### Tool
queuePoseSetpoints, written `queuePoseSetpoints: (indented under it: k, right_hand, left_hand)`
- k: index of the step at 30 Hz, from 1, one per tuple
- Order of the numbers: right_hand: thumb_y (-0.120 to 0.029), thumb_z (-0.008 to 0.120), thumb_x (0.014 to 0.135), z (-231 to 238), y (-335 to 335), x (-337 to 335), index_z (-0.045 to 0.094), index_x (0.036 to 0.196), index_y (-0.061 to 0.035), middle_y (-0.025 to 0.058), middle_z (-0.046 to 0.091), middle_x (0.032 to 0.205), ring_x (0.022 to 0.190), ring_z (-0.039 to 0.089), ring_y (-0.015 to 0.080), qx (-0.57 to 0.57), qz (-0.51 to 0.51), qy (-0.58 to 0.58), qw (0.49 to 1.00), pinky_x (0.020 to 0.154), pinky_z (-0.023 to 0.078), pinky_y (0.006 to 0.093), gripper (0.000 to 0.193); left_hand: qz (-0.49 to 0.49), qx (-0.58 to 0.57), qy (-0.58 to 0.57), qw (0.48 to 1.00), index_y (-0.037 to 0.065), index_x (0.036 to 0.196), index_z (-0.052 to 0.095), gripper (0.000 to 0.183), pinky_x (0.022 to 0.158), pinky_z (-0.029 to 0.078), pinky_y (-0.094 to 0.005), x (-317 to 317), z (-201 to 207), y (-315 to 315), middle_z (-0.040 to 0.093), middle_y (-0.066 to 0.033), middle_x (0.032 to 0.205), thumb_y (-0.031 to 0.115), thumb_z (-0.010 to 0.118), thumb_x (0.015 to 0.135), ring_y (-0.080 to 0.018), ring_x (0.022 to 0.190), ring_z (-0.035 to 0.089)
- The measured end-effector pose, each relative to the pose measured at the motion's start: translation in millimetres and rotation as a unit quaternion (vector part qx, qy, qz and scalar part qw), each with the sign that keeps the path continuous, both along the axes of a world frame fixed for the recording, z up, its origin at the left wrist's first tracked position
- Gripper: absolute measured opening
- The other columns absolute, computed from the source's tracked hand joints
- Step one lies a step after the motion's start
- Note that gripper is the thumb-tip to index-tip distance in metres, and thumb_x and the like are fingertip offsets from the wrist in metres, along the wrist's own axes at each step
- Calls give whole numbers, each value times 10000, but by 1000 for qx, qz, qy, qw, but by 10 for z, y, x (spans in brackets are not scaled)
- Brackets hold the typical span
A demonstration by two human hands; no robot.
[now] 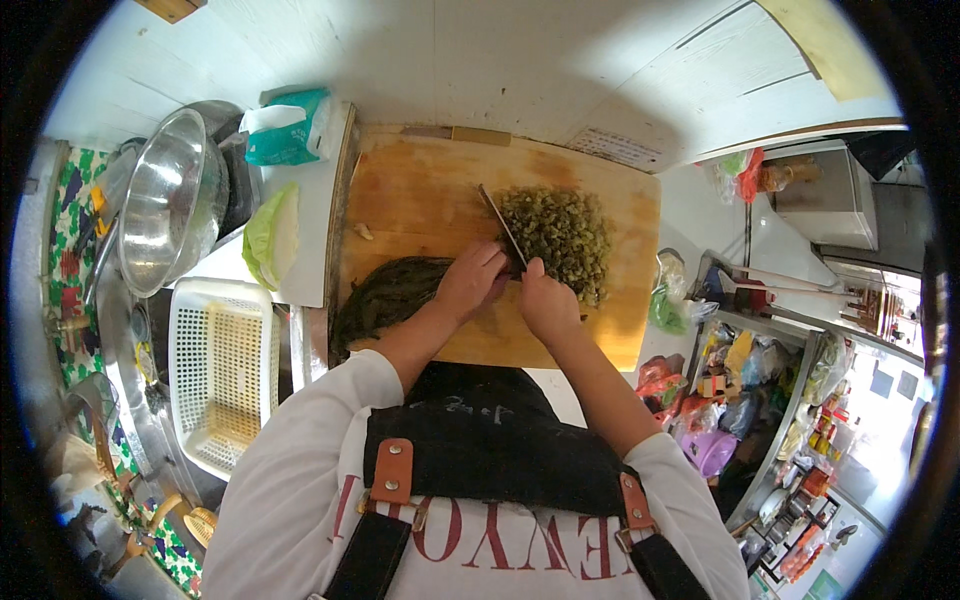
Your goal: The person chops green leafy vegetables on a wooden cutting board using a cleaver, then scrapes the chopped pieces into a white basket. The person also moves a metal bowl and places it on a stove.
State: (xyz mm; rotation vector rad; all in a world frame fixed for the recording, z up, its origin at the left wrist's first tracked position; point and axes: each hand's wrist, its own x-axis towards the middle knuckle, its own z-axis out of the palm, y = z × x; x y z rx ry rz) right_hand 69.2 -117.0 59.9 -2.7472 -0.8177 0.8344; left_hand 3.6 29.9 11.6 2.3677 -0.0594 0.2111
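My right hand (548, 300) is closed round the handle of a kitchen knife (500, 222), whose blade points away from me over the wooden cutting board (420, 205). Just left of the blade, my left hand (474, 280) is bent over the end of a bundle of long dark green vegetables (390, 288), pressing it to the board. The fingertips are partly hidden. Against the blade's right side lies a heap of finely chopped green pieces (560, 240). A small pale scrap (363, 231) rests near the board's left edge.
Left of the board are a cabbage wedge (272, 238), a teal tissue pack (290, 128), a steel bowl (165, 205) and a white plastic basket (180, 370). A white wall rises behind the board. Shelves with bagged goods (745, 370) stand to the right.
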Motion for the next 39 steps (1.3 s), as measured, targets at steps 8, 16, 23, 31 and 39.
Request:
queuePoseSetpoints:
  k: [8,16,23,31,39]
  right_hand:
    - [-115,414,892,669,-229,-301,386,980,-16,245,640,730,679,643,418,-84,37,26,995,606,509,510,135]
    - [-148,415,903,16,22,-96,377,983,-23,259,631,713,677,628,444,-16,-1,10,1000,630,492,551,153]
    - [-117,427,897,567,-75,-306,394,995,-26,251,642,777,739,647,414,-104,-5,43,994,658,529,484,138]
    - [-124,413,900,456,67,-163,371,983,-24,275,630,765,718,620,461,-50,-7,33,998,657,475,570,137]
    - [-114,426,890,43,91,-168,381,1036,-4,277,638,794,737,636,442,-20,-3,16,1000,641,505,534,188]
  left_hand:
    - [27,6,-45,999,46,952,581,243,831,458,-415,-56,-47,-26,539,-115,1027,73,664,726,-325,967,511]
    - [-17,10,15,1000,43,996,565,295,851,444,-409,-22,-19,30,523,-125,1017,56,661,717,-327,970,504]
    - [6,12,-43,999,33,946,551,246,825,448,-422,-92,-72,11,522,-136,1025,53,658,726,-342,969,492]
    - [15,-4,-25,1000,40,962,574,247,837,459,-412,-75,-126,45,536,-118,1015,70,660,733,-327,973,502]
    - [3,-1,-10,1000,56,975,596,262,836,459,-394,-75,-121,14,537,-111,1020,75,664,723,-318,1008,502]
